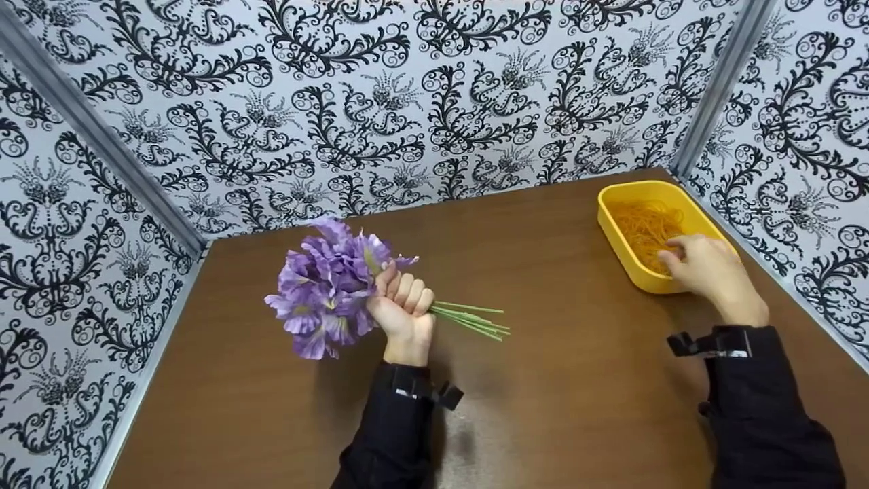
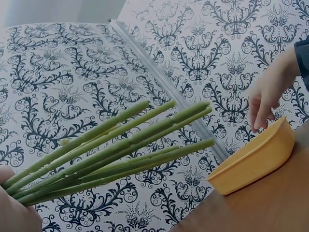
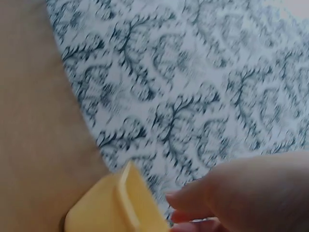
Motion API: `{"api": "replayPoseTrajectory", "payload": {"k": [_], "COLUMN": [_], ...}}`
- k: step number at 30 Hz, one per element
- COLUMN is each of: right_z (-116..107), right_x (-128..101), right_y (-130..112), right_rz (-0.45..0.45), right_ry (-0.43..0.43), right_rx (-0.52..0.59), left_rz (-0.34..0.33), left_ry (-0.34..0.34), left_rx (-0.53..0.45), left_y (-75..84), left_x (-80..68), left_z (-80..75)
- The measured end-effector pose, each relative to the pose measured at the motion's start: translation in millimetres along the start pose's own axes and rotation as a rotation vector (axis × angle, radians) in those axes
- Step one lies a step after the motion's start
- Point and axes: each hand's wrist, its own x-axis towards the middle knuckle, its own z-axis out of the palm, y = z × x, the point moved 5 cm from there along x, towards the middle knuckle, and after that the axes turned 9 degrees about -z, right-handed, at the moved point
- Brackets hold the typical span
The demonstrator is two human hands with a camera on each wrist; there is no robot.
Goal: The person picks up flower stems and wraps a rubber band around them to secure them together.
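Note:
My left hand [image 1: 404, 309] grips a bunch of purple artificial flowers [image 1: 326, 292] just below the blooms. The blooms point left and the green stems [image 1: 472, 319] stick out to the right above the brown table [image 1: 557, 394]. In the left wrist view the stems [image 2: 120, 150] fan out from that hand [image 2: 14, 212]. My right hand [image 1: 703, 265] reaches into a yellow tray [image 1: 621, 238] of orange rubber bands [image 1: 645, 227], fingers pointing down among them. The tray wall [image 2: 256, 159] hides those fingertips [image 2: 260, 121]. The right wrist view is blurred; it shows the hand [image 3: 251, 193] over the tray rim [image 3: 120, 203].
Black-and-white patterned walls [image 1: 407, 102] close the table in at the back and on both sides. The tray stands in the back right corner against the right wall. Bare brown tabletop lies between the two hands and toward the front.

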Motion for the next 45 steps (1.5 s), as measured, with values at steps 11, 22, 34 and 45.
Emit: {"api": "replayPoseTrajectory", "payload": {"k": [11, 22, 34, 45], "right_z": [15, 28, 28, 27], "right_x": [-14, -13, -11, -8], "right_y": [41, 54, 54, 49], "right_rz": [0.221, 0.343, 0.351, 0.339], "right_ry": [-0.01, -0.092, -0.06, -0.044], "right_rx": [0.027, 0.158, 0.168, 0.175], "left_rz": [-0.003, -0.011, -0.016, -0.014], "left_ry": [0.004, -0.001, 0.001, 0.008], "left_rx": [-0.007, -0.007, 0.008, 0.017], "left_y": [0.6, -2.4, -5.5, -5.8], "left_x": [0.4, -0.3, -1.7, -1.8], "left_z": [0.2, -0.3, 3.1, 2.1]}}
